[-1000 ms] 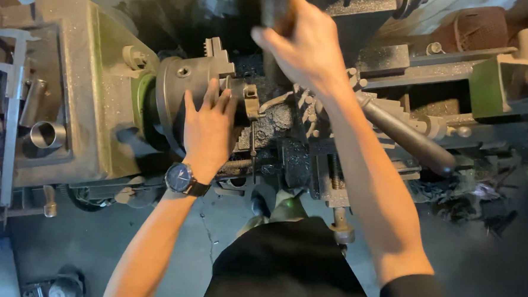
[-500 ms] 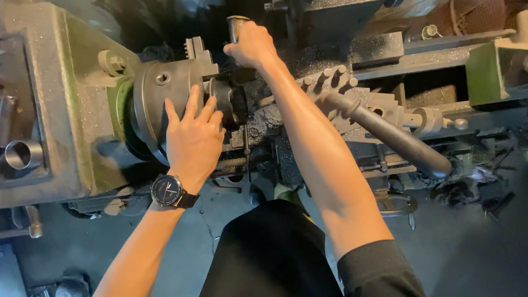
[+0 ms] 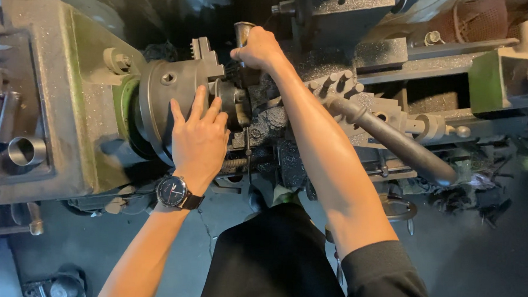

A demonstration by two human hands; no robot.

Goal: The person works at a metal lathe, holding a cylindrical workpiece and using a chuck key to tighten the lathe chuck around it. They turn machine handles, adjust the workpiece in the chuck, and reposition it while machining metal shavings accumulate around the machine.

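Grimy concrete floor lay under an old grey-green lathe that filled the view as we looked down. Our left hand, a dark wristwatch on its wrist, lay flat with fingers spread on the round steel chuck, gripping nothing. Our right hand was closed tight round the upright handle of a chuck key at the chuck's front, near the jaws. A long dark lever angled away beside our right forearm.
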